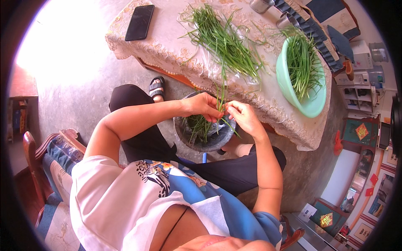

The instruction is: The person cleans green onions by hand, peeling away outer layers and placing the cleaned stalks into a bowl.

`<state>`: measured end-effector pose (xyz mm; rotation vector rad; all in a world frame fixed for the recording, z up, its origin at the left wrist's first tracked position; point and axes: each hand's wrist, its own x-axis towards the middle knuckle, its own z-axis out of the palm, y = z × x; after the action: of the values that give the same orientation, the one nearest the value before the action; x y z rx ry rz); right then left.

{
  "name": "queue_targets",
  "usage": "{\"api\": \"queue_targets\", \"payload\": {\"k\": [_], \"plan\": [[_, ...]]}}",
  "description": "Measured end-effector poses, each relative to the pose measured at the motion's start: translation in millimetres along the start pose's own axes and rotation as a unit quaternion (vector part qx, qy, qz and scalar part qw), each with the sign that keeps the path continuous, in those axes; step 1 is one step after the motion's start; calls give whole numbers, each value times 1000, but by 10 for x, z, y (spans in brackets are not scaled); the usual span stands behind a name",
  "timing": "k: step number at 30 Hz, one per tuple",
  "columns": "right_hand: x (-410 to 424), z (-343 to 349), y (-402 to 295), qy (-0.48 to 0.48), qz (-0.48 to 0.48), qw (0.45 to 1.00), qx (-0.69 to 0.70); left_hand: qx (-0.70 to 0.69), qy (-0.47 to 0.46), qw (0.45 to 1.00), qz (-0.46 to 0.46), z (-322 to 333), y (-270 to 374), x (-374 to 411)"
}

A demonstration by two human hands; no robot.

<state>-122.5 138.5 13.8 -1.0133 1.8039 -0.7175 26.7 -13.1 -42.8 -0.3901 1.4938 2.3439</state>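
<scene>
Over a dark, plastic-lined bucket (pixel 207 141), my left hand (pixel 205 106) pinches a few green stalks, which look like garlic chives (pixel 223 84). My right hand (pixel 241 116) meets it at the stalks, thumb and forefinger closed at their lower part. Loose green scraps (pixel 198 127) lie inside the bucket. Beyond the hands, a large pile of the chives (pixel 224 44) rests on clear plastic on the table. A light green plastic basin (pixel 309 105), tilted in view, holds another bunch of chives (pixel 301 66) at the table's right end.
The table (pixel 169 56) has a lace-edged patterned cloth. On it are a black smartphone (pixel 139 22) and metal cups (pixel 287 20). A wooden chair (pixel 31 157) with cushions stands at the left. A sofa (pixel 329 31) is beyond the table, and shelves (pixel 358 97) stand at the right.
</scene>
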Motion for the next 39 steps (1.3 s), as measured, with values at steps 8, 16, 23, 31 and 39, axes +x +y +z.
{"api": "queue_targets", "payload": {"k": [8, 16, 23, 31, 39], "plan": [[-64, -108, 108, -136, 27, 990, -17, -22, 1, 1000, -5, 93, -113, -5], [0, 146, 149, -135, 19, 988, -71, 21, 37, 998, 52, 49, -62, 34], [28, 275, 169, -176, 38, 977, -115, -162, 61, 981, 89, 9, 24, -8], [43, 361, 213, -259, 4, 941, -220, -267, 53, 955, 120, 43, 137, -63], [61, -108, 5, 43, -12, 997, 57, -208, -50, 973, 88, 178, 107, -106]]}}
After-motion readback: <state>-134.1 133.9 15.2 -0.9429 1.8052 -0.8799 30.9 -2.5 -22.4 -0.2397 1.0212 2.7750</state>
